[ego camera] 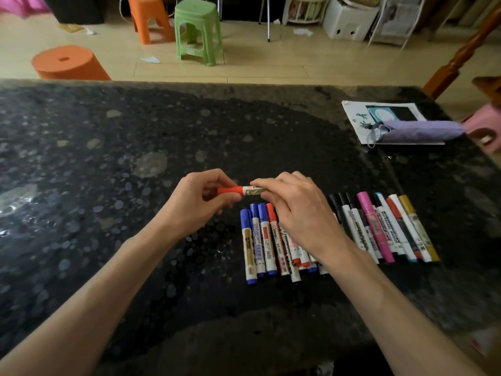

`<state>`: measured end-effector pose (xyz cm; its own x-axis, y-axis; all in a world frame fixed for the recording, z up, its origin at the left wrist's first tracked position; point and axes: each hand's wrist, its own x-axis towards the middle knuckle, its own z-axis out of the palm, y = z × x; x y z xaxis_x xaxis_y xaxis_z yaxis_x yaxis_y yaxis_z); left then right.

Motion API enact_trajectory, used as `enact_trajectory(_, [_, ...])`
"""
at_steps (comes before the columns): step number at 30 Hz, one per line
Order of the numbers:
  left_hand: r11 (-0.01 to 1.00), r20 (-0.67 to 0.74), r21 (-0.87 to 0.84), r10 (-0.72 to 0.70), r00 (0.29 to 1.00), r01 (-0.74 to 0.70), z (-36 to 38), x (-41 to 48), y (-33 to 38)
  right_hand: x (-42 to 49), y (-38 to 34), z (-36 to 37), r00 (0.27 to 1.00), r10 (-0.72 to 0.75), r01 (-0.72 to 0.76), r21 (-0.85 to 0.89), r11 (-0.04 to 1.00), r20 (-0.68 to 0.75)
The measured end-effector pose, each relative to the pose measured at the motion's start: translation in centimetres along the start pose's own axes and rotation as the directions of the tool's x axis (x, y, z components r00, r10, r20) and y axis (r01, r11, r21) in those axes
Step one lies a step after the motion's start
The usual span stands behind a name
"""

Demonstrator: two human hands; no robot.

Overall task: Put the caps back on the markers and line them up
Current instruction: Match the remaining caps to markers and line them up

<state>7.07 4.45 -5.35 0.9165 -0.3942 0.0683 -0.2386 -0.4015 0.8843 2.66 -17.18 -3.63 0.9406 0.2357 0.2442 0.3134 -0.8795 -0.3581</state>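
Holding one red-capped marker (247, 190) above the table (108, 164), your left hand (199, 199) pinches its cap (229, 190), your right hand (298, 213) grips its barrel. Beneath, the row (360, 229) shows three blue-capped markers (256, 240) leftmost, three black-capped markers (343, 203), one pink marker (375, 229); others are hidden.

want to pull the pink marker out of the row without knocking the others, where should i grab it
Likely its cap end, pinched from above at the far side of the row. The pink marker lies flat with other markers tight against both sides, so the barrel offers no finger room; the ends are free.
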Motion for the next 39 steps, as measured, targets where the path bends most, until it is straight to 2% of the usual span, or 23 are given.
enact_trajectory(7, [1.000, -0.054, 0.002, 0.029, 0.998, -0.029, 0.2, -0.2, 0.0, -0.1, -0.5, 0.3, 1.000, 0.009, -0.008, 0.044, 0.999, -0.013])
enact_trajectory(15, [0.999, -0.031, -0.009, 0.037, 0.999, -0.037, 0.5, -0.3, 0.3, -0.7, -1.1, 0.4, 0.998, 0.045, -0.044, 0.039, 0.998, -0.050])
enact_trajectory(19, [0.998, -0.031, -0.034, 0.049, 0.998, -0.050, 1.5, 0.0, 0.8, -1.3, -1.1, -0.9, 0.989, 0.147, -0.144, 0.077, 0.987, -0.033])
enact_trajectory(23, [0.997, -0.027, -0.075, -0.001, 1.000, -0.001, 2.8, 0.4, 1.1, -2.2, -0.4, -2.1, 0.938, 0.345, -0.344, 0.048, 0.938, -0.038])
enact_trajectory(26, [0.999, -0.052, 0.013, -0.049, 0.997, 0.049, 2.8, 0.3, 0.9, -3.3, 0.1, -2.1, 0.874, 0.484, -0.486, 0.040, 0.873, 0.047])
enact_trajectory(30, [0.986, -0.060, 0.112, -0.114, 0.992, 0.120, 3.2, -0.1, 0.8, -4.1, -0.1, -1.4, 0.833, 0.541, -0.542, -0.024, 0.840, 0.113])
enact_trajectory(33, [0.974, -0.049, 0.171, -0.141, 0.989, 0.147, 3.9, -0.3, 0.6, -4.2, -0.3, -0.9, 0.850, 0.519, -0.515, -0.068, 0.855, 0.092])
enact_trajectory(39, [0.956, -0.027, 0.279, -0.089, 0.996, 0.093, 5.7, -0.5, 0.5, -4.3, 0.0, 0.0, 0.882, 0.471, -0.465, -0.128, 0.876, 0.016])
